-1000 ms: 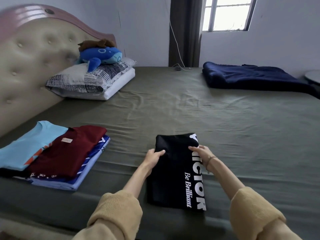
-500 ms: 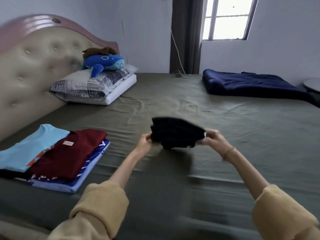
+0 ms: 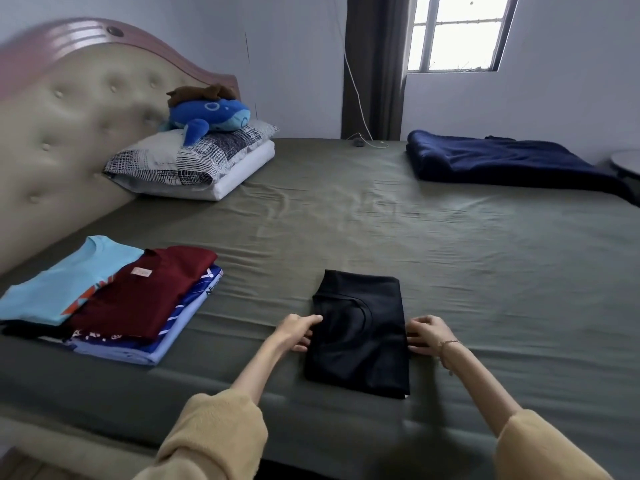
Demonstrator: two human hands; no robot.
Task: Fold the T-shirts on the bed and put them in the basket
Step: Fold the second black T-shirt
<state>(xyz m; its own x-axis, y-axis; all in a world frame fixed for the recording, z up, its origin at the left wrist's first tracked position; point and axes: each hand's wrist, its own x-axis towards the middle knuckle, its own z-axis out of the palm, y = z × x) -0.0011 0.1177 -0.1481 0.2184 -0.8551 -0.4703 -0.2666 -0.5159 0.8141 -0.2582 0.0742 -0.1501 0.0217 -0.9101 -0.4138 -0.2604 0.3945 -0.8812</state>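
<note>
Your black T-shirt (image 3: 360,334) lies folded into a compact rectangle on the olive-green bed sheet (image 3: 381,216), near the front edge of the bed and directly ahead of you; the collar seam shows as a curved line across the upper face, the cloth is plain and matt on the side turned up, and a small pale corner peeks out at the near right edge. Your left hand (image 3: 299,330) is at the shirt's left edge, fingers reaching onto the fabric and thumb on top, so that it pinches that edge. Your right hand (image 3: 424,334) is at the right edge, fingers bent against the side of the fold; whether it grips the cloth or only presses on it, you cannot tell from this view. A thin bracelet (image 3: 446,344) circles the right wrist, and both arms wear tan fleece sleeves (image 3: 214,434). To the left, well apart from the black shirt, sits a stack of folded T-shirts: a maroon T-shirt (image 3: 145,292) on top with a pale neck label, a light blue T-shirt (image 3: 65,285) beside and partly under it, and a blue-and-white patterned T-shirt (image 3: 187,313) beneath. Farther back: a patterned pillow (image 3: 187,157) on a white pillow, a blue plush whale (image 3: 211,116) on top, a tufted beige headboard (image 3: 69,126), and a folded navy blanket (image 3: 502,161) at the far right.
</note>
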